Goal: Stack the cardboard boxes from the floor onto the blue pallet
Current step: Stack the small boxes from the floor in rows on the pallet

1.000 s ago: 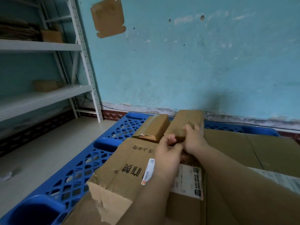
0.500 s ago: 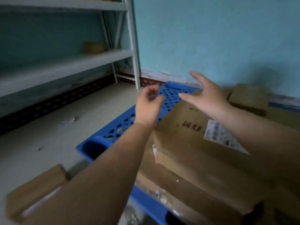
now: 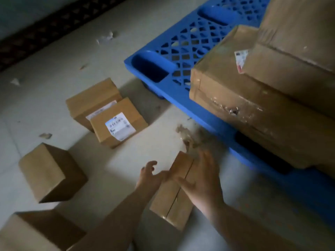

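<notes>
Head view: both hands are down over a long box (image 3: 174, 191) on the floor just beside the pallet (image 3: 183, 57). Left hand (image 3: 148, 175) has its fingers spread, nothing held; right hand (image 3: 199, 180) is flat and open, blurry, over the far side. 4 more boxes wait on the floor. I'd clamp the 2 long sides evenly before lifting so it doesn't tip.

Blue pallet (image 3: 183, 46) with a diamond lattice deck. Plain brown cardboard boxes: near box (image 3: 174, 194) with a dark centre seam; labelled box (image 3: 118, 122) bearing a white label with black print. Pale grey floor (image 3: 54, 69); dark patterned skirting (image 3: 45, 28) at far left.
</notes>
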`<state>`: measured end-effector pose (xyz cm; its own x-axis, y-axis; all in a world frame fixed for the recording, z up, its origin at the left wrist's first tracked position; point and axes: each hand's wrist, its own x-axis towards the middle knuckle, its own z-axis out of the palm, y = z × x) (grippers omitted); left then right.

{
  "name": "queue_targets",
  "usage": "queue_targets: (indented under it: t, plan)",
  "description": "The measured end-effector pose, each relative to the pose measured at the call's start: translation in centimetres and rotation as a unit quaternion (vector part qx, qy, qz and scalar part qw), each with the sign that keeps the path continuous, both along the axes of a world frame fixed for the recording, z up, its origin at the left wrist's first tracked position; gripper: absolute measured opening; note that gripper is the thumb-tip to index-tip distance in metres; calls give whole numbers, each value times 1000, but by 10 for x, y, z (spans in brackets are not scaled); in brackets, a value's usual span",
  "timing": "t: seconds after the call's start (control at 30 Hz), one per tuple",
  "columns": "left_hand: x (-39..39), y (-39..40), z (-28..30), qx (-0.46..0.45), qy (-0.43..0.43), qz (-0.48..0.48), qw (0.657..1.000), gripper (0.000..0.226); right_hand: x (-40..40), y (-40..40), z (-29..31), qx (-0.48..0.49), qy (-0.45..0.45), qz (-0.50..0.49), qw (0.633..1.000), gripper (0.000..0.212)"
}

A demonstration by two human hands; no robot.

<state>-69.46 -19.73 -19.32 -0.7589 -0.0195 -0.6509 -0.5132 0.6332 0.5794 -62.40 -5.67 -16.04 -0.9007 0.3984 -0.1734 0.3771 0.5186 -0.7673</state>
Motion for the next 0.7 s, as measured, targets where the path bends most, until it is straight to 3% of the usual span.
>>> queue_targets:
  t: [0.07,0.17,0.3,0.37,0.47,0.53,0.63,0.7]
  plan:
    - [35,-15,-13,10,-45,-31,998,73,50,-19,-28,-103,-52,-72,991,103]
    - [60,-27,-15,31,-82,-79,993,88,74,-47,-42,-306,-72,-82,946,93]
    - [56,-32,14,75,-110,-9,991,77,54,-56,-30,-313,-44,-107,943,110]
    - [44,-33,42,65,-65,1,996,71,37,-56,-7,-283,-18,-69,957,101]
    - [28,-30,99,60,34,-9,998,64,13,-48,48,-234,91,-33,967,77]
    - [21,-22,145,74,116,-18,990,45,-1,-35,95,-231,147,-17,962,68]
    - [12,-1,220,128,255,-5,959,36,-11,-7,166,-228,196,-7,954,78]
    - [10,23,273,181,307,-14,934,58,-6,13,207,-206,246,-37,946,89]
